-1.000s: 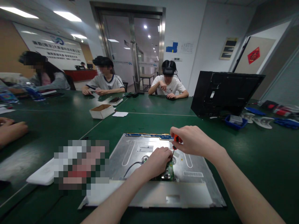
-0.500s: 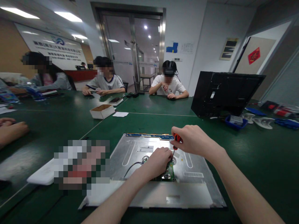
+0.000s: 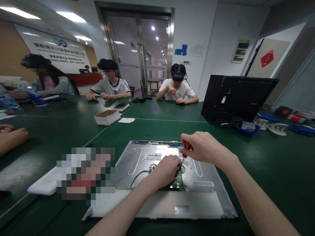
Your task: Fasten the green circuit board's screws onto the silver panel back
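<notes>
A flat silvery display panel (image 3: 159,205) lies on the table before me, with a green circuit board (image 3: 180,183) at its middle. Held upright over that board is a screwdriver (image 3: 187,146) with a red and black handle, its shaft pointing down. My right hand (image 3: 200,147) is closed around the handle. Beside the shaft, my left hand (image 3: 164,172) rests on the board with curled fingers near the screwdriver's lower end; what they pinch is hidden. A black cable (image 3: 139,175) curves out by my left hand. Along the panel's far edge runs a blue circuit strip (image 3: 157,143).
On the green table (image 3: 162,127) stand a white open box (image 3: 107,118) and a black monitor casing (image 3: 236,98). A blue tray (image 3: 248,128) sits beside the casing. Left of the panel lies a white object (image 3: 45,183), partly blurred. Several people sit around the table.
</notes>
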Demonstrator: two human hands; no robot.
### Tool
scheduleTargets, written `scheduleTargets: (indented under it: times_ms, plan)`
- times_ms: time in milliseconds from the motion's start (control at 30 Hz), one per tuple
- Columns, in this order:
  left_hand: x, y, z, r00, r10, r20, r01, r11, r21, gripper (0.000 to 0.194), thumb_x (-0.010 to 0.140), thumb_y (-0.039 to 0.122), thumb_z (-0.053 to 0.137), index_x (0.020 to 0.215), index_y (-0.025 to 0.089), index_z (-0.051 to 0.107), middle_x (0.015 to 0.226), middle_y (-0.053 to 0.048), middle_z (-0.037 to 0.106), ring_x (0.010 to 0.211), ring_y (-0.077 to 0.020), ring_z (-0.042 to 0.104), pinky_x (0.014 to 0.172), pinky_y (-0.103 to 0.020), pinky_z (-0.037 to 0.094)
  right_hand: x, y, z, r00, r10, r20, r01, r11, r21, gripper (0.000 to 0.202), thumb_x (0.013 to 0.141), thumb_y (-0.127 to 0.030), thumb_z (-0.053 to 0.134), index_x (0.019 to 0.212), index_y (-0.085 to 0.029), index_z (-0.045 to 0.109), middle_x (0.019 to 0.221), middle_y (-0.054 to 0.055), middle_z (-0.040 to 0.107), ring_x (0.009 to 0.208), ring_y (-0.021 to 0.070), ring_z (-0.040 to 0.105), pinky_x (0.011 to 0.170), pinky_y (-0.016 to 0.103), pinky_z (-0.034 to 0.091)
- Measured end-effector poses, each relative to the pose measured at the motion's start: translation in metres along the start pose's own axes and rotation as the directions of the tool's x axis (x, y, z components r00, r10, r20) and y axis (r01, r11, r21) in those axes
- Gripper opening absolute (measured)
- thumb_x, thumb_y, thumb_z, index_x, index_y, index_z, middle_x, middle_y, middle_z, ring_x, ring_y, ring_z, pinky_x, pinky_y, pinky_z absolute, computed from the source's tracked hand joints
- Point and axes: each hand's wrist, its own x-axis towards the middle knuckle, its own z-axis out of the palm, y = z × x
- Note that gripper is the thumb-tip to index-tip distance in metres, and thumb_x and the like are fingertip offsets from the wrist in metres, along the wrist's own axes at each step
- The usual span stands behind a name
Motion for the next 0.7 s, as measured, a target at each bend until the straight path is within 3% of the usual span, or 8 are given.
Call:
scheduleTargets:
  times_ms: [333, 700]
  plan:
    - [-0.0007, 0.0017, -0.0027, 1.0, 0.006, 0.006, -0.006, 1.0, -0.005, 0.013, 0.087, 0.009, 0.047, 0.082, 0.016, 0.057, 0.087, -0.007, 0.063, 0.082, -0.0215, 0.058, 0.071, -0.03, 0.041, -0.0023, 0.0001, -0.0012, 0.997, -0.069, 0.027, 0.065, 0.989, 0.134, 0.014, 0.079, -0.021, 0.063, 0.091, -0.023, 0.055, 0.083, -0.001, 0.068, 0.071, 0.015, 0.06, 0.053, 0.025, 0.026]
    - [0.0003, 0.0034, -0.003, 1.0, -0.025, 0.007, 0.025, 1.0, -0.006, 0.008, 0.088, 0.013, 0.052, 0.084, 0.016, 0.058, 0.088, -0.006, 0.064, 0.082, -0.0214, 0.059, 0.072, -0.03, 0.042, -0.0014, -0.0009, -0.0019, 0.996, -0.072, 0.049, 0.064, 0.988, 0.143, 0.012, 0.081, -0.021, 0.061, 0.091, -0.023, 0.055, 0.083, -0.002, 0.068, 0.072, 0.0145, 0.059, 0.055, 0.025, 0.027]
